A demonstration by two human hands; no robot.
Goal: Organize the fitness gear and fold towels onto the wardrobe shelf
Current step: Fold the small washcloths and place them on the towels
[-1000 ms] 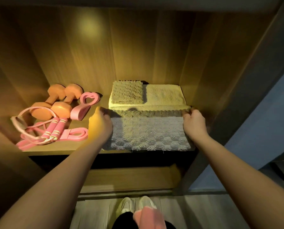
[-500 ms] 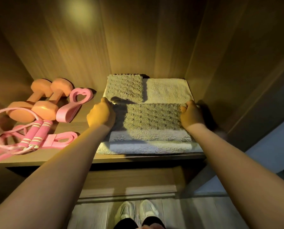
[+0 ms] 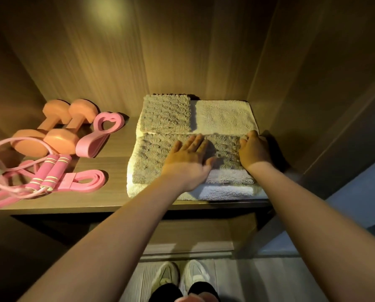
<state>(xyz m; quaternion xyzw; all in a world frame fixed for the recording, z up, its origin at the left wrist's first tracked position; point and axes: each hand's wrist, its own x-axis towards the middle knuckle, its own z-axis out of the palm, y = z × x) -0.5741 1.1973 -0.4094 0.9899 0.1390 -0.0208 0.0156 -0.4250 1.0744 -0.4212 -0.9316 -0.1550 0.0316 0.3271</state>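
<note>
Two orange dumbbells (image 3: 51,136) lie side by side near the back left corner of the wooden wardrobe shelf (image 3: 117,155), their handles running front to back. In front of them, along the left front edge, a pink skipping rope with striped foam handles (image 3: 49,171) lies in loose coils, and its cord loops over the nearer dumbbell heads. Just right of the dumbbells lies a pink rubber loop with a heart-shaped end (image 3: 99,136). Nearer the front edge, a pink flat band folded into a long loop (image 3: 84,182) touches the rope handles.

Folded towels fill the right half of the shelf. At the back, a small grey ribbed towel (image 3: 166,113) sits on the left part of a cream towel (image 3: 223,116). At the front, a larger grey ribbed towel (image 3: 151,158) lies on a white towel (image 3: 225,191) that reaches the front edge.

As for the hands, the left hand (image 3: 188,162) lies flat on the middle of the larger grey towel, fingers straight and spread, grasping nothing. The right hand (image 3: 255,149) rests at that towel's right end, close to the right wall. Its back faces the camera and hides the fingers, so I cannot tell whether it pinches the cloth.

Below the shelf, a pair of white trainers (image 3: 178,277) stands on the pale floor.
</note>
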